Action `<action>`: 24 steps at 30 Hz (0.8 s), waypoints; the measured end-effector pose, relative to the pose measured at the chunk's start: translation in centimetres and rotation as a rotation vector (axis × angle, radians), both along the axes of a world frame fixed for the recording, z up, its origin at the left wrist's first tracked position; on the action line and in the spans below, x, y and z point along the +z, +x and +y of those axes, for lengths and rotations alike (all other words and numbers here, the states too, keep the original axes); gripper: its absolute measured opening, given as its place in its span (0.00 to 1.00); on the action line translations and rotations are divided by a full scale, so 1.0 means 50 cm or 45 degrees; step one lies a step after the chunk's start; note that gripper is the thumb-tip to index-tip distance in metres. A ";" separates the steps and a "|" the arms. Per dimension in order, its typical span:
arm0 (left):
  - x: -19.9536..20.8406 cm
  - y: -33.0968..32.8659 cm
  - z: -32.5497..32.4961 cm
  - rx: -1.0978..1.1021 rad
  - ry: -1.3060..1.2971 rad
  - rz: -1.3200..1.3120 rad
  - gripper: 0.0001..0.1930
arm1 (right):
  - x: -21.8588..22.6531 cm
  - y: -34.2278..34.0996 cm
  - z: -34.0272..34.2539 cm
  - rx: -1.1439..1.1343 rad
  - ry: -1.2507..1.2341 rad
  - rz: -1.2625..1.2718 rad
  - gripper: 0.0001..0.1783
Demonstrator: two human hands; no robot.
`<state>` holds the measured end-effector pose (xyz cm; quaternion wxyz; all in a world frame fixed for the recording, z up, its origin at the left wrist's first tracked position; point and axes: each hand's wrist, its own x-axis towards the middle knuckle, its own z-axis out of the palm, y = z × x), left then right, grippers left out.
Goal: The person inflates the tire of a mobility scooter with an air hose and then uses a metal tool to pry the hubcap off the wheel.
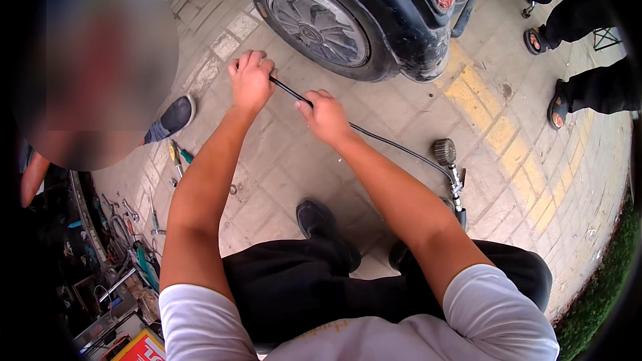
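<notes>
My left hand (pixel 251 80) is closed around the end of a thin black hose (pixel 388 142), held above the paved ground in front of a black vehicle wheel (pixel 319 23). My right hand (pixel 326 117) pinches the same hose a little further along. From my right hand the hose runs right and down to a round pressure gauge with a metal handle (pixel 447 160) near my right knee. The hose tip is hidden inside my left fist.
A person sits at the left, one dark shoe (pixel 172 119) on the paving. Screwdrivers and wrenches (pixel 175 159) lie on the ground, with a tool tray (pixel 110 281) at lower left. Other people's sandalled feet (pixel 556 110) stand at the right. Grass (pixel 602 294) borders the lower right.
</notes>
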<state>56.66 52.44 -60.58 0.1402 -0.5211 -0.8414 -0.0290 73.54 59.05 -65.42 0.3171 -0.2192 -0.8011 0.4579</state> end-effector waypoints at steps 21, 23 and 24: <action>-0.015 -0.015 0.052 0.378 0.444 -2.245 0.12 | -0.001 0.106 0.087 0.513 -2.177 -0.036 0.19; -0.031 -0.033 0.044 0.462 0.342 -1.992 0.13 | 0.001 0.093 0.077 0.249 -1.943 -0.089 0.16; -0.034 -0.026 0.055 0.473 0.328 -1.916 0.14 | -0.012 0.087 0.081 0.183 -1.794 -0.080 0.15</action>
